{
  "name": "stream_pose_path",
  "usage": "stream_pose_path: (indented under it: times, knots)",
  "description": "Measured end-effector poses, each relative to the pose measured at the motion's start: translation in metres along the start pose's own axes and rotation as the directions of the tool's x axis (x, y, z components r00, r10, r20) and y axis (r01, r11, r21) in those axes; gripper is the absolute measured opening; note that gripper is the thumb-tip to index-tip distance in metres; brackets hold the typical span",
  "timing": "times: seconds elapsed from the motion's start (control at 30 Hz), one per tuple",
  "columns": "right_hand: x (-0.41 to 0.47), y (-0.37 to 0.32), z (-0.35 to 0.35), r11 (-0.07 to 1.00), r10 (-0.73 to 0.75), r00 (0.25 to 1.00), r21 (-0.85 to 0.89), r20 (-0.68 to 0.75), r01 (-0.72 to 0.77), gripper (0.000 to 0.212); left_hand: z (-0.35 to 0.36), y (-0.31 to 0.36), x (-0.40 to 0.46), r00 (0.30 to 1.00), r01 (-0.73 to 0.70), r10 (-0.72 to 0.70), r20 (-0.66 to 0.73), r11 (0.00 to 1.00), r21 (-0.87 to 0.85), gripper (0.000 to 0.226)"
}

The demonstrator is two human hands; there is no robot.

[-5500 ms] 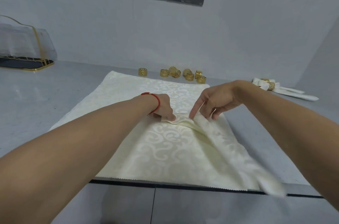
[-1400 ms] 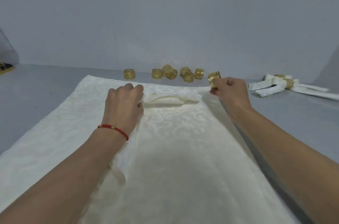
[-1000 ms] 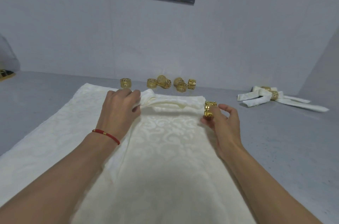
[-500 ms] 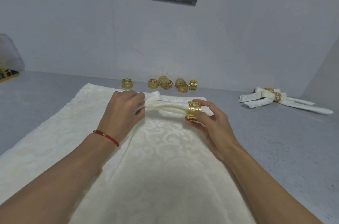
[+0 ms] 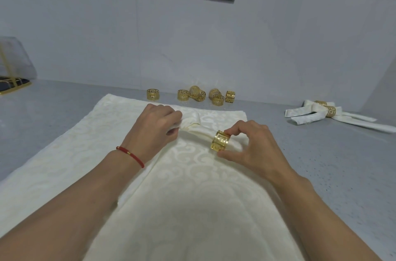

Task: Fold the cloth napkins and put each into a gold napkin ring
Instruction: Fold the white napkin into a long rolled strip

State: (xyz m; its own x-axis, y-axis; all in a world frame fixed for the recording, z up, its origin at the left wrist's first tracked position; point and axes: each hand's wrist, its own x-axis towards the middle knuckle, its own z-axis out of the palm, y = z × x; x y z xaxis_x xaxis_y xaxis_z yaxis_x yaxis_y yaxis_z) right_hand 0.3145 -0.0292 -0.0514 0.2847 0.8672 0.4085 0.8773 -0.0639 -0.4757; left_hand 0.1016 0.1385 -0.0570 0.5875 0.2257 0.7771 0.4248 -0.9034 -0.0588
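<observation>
A folded cream napkin (image 5: 194, 127) lies as a narrow band on top of a stack of flat cream napkins (image 5: 85, 143). My left hand (image 5: 156, 130), with a red bracelet at the wrist, grips the band's left end. My right hand (image 5: 250, 145) pinches a gold napkin ring (image 5: 220, 140) between thumb and fingers. The ring sits around the band's right part, and the band's end beyond the ring is hidden under my fingers.
Several loose gold rings (image 5: 194, 94) stand in a row by the back wall. Two finished napkins in gold rings (image 5: 327, 112) lie at the right. A clear-lidded tray (image 5: 10, 74) sits at the far left of the grey counter (image 5: 332, 175).
My right hand took a ring from the row, brought it to the band's right end and slid it leftward onto the band. My left hand kept hold of the left end.
</observation>
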Motion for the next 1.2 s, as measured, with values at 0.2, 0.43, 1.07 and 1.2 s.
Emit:
stream_pose_path:
  times: [0.2,0.43,1.07,1.2]
  knots:
    - [-0.003,-0.026,0.009,0.993,-0.090,0.988,-0.091,-0.123,0.079,0.040,0.001,0.017,0.001,0.996,-0.082,0.083,0.029,0.996,-0.044,0.027]
    - [-0.002,-0.027,0.013,0.985,0.039,0.995,0.173,-0.087,-0.024,0.045,0.002,0.025,0.000,0.994,-0.107,0.106,-0.015,0.989,-0.101,0.029]
    - [0.003,-0.022,0.005,0.762,0.170,0.985,0.629,0.041,-0.158,0.022,-0.005,0.027,0.003,0.986,-0.093,0.076,-0.149,0.990,-0.105,0.021]
    - [0.005,-0.017,0.003,0.697,0.264,0.961,0.673,0.080,-0.247,0.016,-0.003,0.028,0.003,0.985,-0.141,0.130,-0.117,0.985,-0.095,0.021]
